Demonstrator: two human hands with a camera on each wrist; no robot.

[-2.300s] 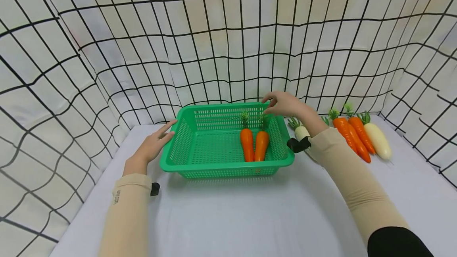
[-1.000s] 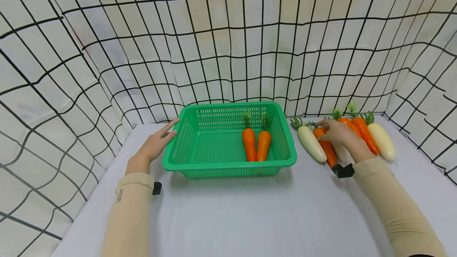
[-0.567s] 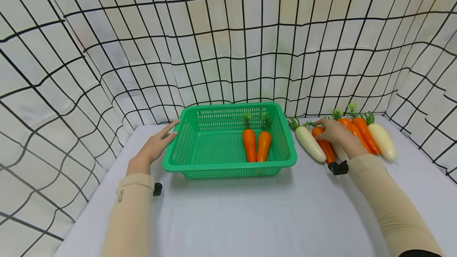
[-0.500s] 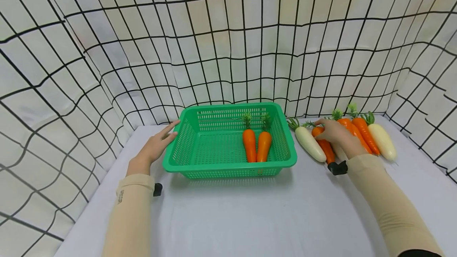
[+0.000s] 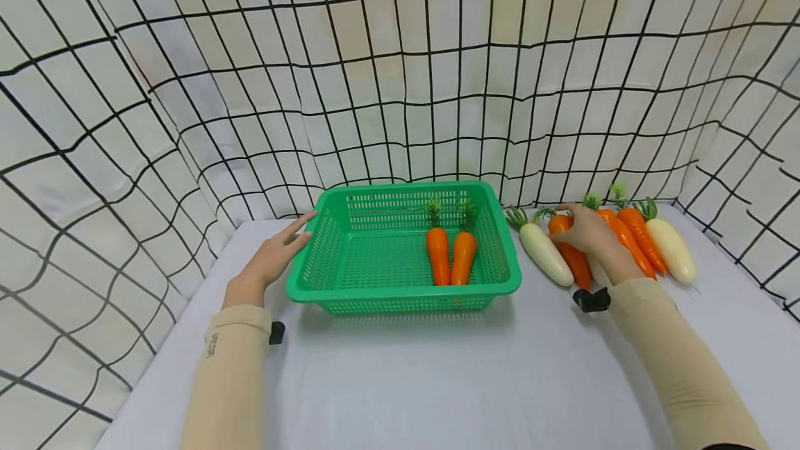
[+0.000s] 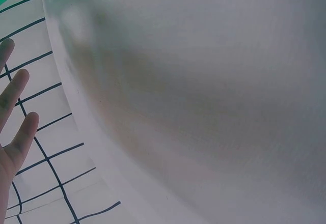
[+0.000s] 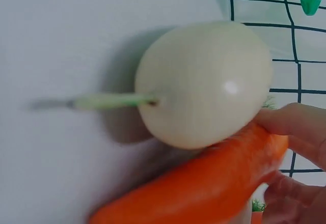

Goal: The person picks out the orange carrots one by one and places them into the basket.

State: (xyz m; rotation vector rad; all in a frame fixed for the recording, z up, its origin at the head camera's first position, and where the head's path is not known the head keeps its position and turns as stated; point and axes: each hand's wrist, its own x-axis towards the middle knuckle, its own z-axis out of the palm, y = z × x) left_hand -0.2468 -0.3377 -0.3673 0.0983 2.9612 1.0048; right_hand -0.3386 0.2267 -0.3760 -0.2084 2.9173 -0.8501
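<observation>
My left hand rests with extended fingers against the left rim of a green plastic basket. Inside the basket's right half lie two carrots with leafy tops. Over on the right, my right hand pinches the thick upper end of another carrot between thumb and fingers. In the right wrist view that carrot lies slanted against a white radish, with the fingers at its top. The head view shows this white radish just left of the carrot.
Beyond the right hand, more carrots and a second white radish lie side by side. Another pale radish is mostly hidden under the hand. A black wire grid over white cloth encloses the back and sides of the white table.
My right hand has moved from the basket's back right corner to the vegetables on the right and taken hold of a carrot there. My left hand has stayed at the basket rim.
</observation>
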